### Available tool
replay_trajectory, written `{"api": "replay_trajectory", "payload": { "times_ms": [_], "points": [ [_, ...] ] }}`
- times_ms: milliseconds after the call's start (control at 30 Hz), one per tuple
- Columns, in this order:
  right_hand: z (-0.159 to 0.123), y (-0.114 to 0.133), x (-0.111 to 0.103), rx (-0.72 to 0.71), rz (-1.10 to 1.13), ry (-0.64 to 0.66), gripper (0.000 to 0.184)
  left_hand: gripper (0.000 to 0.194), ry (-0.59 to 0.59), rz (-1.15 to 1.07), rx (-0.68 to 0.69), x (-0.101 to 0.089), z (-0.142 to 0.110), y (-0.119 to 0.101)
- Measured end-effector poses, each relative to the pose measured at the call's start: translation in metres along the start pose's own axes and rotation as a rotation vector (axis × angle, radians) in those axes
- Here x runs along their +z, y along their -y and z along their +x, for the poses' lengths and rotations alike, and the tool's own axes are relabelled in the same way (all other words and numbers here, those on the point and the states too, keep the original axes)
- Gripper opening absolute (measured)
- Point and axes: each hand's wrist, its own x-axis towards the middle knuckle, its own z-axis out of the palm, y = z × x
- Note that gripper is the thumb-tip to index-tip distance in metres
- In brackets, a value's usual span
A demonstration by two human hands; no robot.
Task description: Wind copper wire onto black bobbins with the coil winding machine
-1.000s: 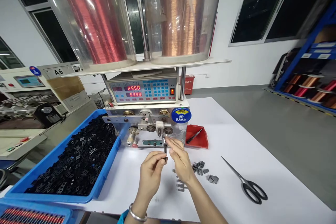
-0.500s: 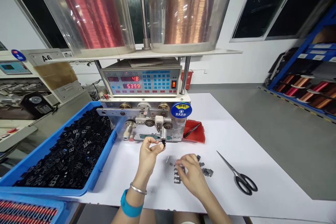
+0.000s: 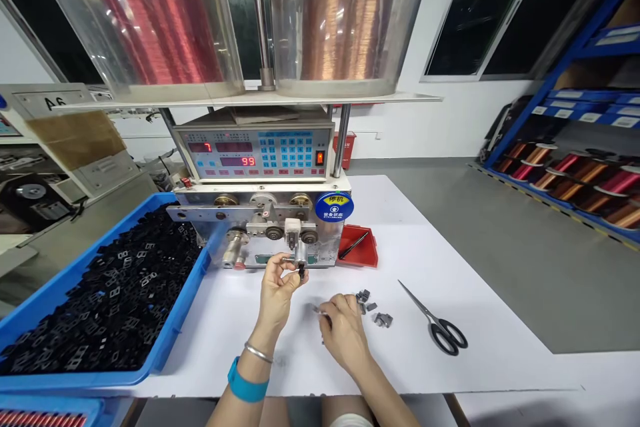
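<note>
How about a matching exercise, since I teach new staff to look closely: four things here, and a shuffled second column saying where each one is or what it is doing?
1. Scissors
2. Thin black tool
3. Black pieces
4. Left hand

A. Heaped in the blue bin
B. Pinching a small dark part
C. Lying on the white table
D. In the red tray

Right pairs: 1-C, 2-D, 3-A, 4-B
</note>
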Motion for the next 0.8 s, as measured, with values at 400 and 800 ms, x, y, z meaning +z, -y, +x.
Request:
{"api": "replay_trajectory", "payload": {
  "times_ms": [400,800],
  "points": [
    [0.026,0.016,0.02,0.025,-0.157,0.11,0.021,0.052,0.05,-0.039,-0.04,0.001,0.001,-0.003],
    [0.031,0.049,-0.019,-0.016,0.405,-0.243,0.009,0.051,0.067,-0.082,-0.079,-0.001,0.004,-0.001]
  ]
}}
